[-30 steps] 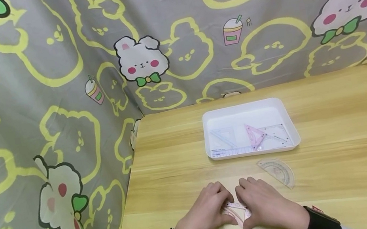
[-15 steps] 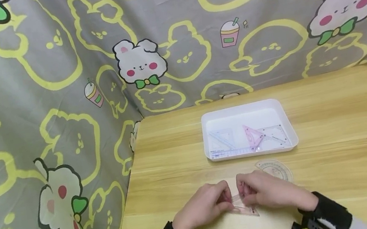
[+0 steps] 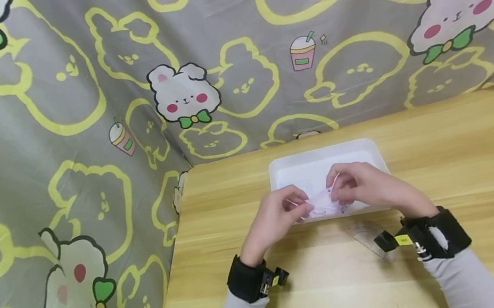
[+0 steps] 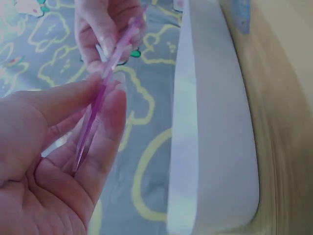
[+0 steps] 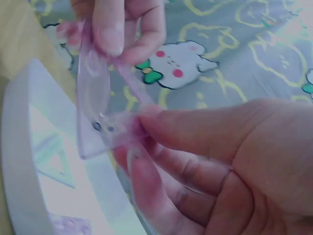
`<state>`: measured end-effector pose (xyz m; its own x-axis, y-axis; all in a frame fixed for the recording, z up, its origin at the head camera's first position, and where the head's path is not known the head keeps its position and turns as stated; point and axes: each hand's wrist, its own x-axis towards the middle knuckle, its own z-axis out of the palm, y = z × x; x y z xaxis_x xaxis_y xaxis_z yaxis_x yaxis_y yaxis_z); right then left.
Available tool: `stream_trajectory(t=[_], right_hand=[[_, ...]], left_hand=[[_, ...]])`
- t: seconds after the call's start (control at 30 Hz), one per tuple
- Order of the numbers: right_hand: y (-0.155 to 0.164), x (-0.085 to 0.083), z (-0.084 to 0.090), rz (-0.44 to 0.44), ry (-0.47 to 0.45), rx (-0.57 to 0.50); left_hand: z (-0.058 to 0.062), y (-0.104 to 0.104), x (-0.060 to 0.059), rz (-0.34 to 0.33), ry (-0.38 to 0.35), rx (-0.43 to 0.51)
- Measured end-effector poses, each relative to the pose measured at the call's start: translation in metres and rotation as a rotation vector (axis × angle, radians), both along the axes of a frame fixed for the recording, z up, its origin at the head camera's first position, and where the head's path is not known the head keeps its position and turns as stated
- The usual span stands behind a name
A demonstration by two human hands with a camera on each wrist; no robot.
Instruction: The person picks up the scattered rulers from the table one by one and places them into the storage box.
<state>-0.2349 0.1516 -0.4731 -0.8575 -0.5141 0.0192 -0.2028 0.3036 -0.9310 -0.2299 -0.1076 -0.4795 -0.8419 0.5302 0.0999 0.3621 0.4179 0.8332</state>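
Note:
A clear pink set square (image 3: 320,207) is held up at the near side of the white tray (image 3: 306,158). My left hand (image 3: 276,216) pinches one end of it between thumb and fingers. At the other end, my right hand (image 3: 373,188) grips it by a corner. Seen edge-on in the left wrist view, the set square (image 4: 93,120) is a thin pink strip. In the right wrist view the set square (image 5: 93,139) shows its cut-out and dark dots. Below it in the tray lies a pale triangle (image 5: 56,159).
A clear protractor (image 3: 362,235) lies on the wooden table (image 3: 336,285) in front of the tray, partly behind the right wrist's camera (image 3: 389,241). A grey curtain (image 3: 241,117) with rabbit prints hangs behind and to the left.
Both hands have lifted the set square from near the table's front and carried it forward to the tray. The protractor is now partly covered by the right wrist's camera.

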Motion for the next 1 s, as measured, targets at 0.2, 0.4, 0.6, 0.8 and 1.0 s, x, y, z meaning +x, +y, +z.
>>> stream_trajectory(t=[0.2, 0.4, 0.6, 0.8, 1.0], right_hand=[[0.011, -0.01, -0.003, -0.144, 0.032, 0.097], [0.022, -0.023, -0.015, -0.285, -0.013, 0.12], [0.027, -0.032, -0.02, -0.386, -0.065, 0.132], [0.027, -0.04, -0.028, -0.478, -0.071, 0.135], [0.035, -0.048, -0.042, -0.5, -0.049, 0.203]], left_hand=[[-0.01, 0.013, -0.025, 0.021, -0.02, 0.042], [-0.02, 0.025, -0.045, 0.103, 0.04, 0.012], [-0.021, 0.04, -0.06, 0.193, 0.128, -0.051], [-0.02, 0.05, -0.071, 0.248, 0.155, -0.137], [-0.026, 0.062, -0.084, 0.177, 0.144, -0.312]])
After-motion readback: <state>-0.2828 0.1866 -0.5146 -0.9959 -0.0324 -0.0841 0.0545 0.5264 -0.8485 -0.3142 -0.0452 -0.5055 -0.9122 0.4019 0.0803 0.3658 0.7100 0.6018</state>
